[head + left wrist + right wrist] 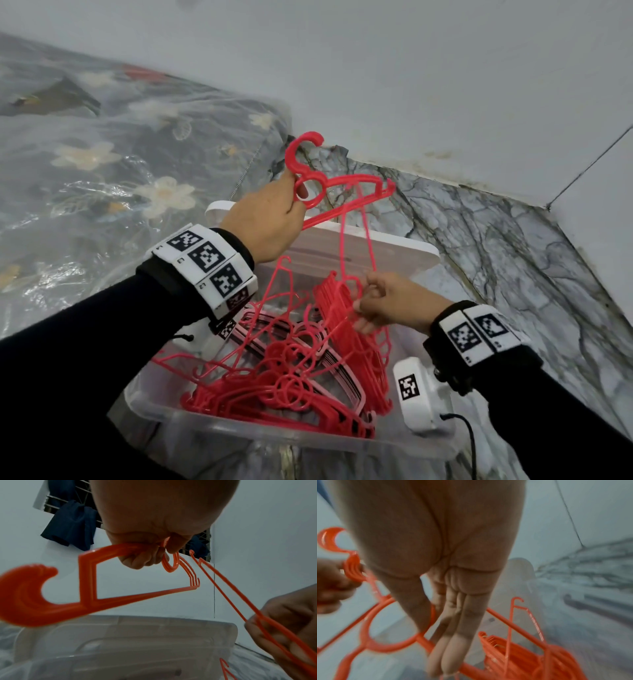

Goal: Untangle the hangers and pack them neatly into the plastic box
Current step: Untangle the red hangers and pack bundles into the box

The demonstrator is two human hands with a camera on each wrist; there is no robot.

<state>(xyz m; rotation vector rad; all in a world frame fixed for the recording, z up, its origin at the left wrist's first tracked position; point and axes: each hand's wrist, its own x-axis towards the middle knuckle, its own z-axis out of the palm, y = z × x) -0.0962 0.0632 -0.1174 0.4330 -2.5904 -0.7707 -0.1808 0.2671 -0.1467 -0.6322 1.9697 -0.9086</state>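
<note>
Right hand (447,601) fingers pinch a red hanger (397,632) above stacked hangers (518,660).

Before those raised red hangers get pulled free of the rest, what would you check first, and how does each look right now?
1. Left hand grips the raised hangers near the hooks: ok.
2. Right hand holds a thin hanger bar: ok.
3. Raised hangers clear of that bar: not ok, it runs up beside them.
4. Pile in the plastic box neat: not ok, tangled.
5. Room left in the box: cannot tell.
6. Lid out of the way: ok, behind the box.
</note>
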